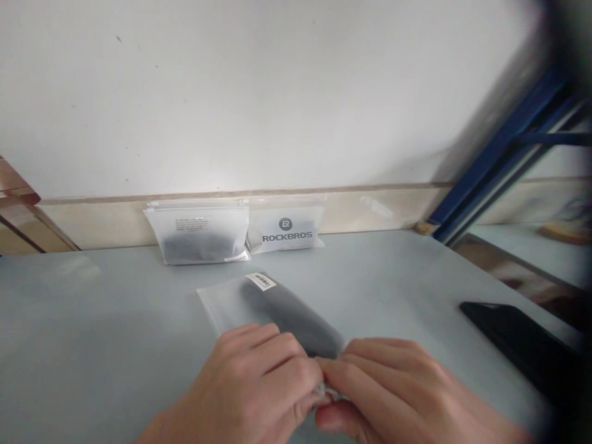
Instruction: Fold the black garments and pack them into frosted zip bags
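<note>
A frosted plastic pouch [222,305] with a dark item inside and a barcode sticker near its far edge lies at the lower middle, close to me. My left hand [259,376] is closed on the near side of the pouch. Beside it, my right hand [393,382] grips the same near edge, the fingertips of both hands meeting there. Crumpled clear plastic shows between the thumbs. The fingers cover most of the gripped edge, so its exact state is hidden.
Two more frosted pouches stand against the wall: one with a dark item [198,237], another printed ROCKBROS [289,225]. A black flat object [513,339] lies at the right of the grey table [115,320]. A blue metal frame [499,148] rises at the right; brown cardboard [18,185] is far left.
</note>
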{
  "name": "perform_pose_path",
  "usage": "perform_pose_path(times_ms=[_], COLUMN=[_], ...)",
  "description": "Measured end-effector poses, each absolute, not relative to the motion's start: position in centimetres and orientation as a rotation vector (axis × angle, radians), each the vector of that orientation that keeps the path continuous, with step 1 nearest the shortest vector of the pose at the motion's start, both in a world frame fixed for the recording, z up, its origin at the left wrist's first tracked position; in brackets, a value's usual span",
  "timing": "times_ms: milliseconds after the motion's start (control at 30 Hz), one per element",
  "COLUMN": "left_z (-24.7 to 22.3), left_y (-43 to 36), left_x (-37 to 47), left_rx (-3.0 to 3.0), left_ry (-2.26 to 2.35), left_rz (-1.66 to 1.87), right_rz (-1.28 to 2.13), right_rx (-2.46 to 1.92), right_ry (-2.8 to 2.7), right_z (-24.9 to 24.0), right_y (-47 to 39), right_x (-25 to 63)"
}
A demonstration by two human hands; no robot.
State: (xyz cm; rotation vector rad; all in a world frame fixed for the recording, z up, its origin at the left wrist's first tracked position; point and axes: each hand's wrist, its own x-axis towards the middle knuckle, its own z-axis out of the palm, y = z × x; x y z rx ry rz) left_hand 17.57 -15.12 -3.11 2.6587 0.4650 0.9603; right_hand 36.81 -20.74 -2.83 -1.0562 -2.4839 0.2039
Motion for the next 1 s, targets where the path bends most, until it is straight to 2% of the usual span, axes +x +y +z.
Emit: perform_pose_path(times_ms=[200,400,633,833,1000], left_z=[0.0,2.7,2.8,2.3,1.0], left_y=[-12.2,-5.8,-0.5,1.3,1.0], left_x=[18.8,17.1,14.3,16.4,17.6], left_rx=[2.681,2.696,2.669,2.686,2.657], left_ry=[0.434,0.723,1.139,1.326,1.473], left_rz=[0.639,0.626,0.588,0.708,0.815], right_rz=[0.301,0.100,0.207,0.358,0.332], right_rx=[-1.093,-1.271,-1.447,-1.448,-1.518], right_ry=[-2.384,-1.991,-1.632,-1.524,-1.475], right_z=[-1.1,1.3,-1.9,-3.9,-4.9], right_y=[-19.1,-14.9,-8.4,-3.9,-2.4], right_x=[38.0,41.8,45.6,45.5,46.1])
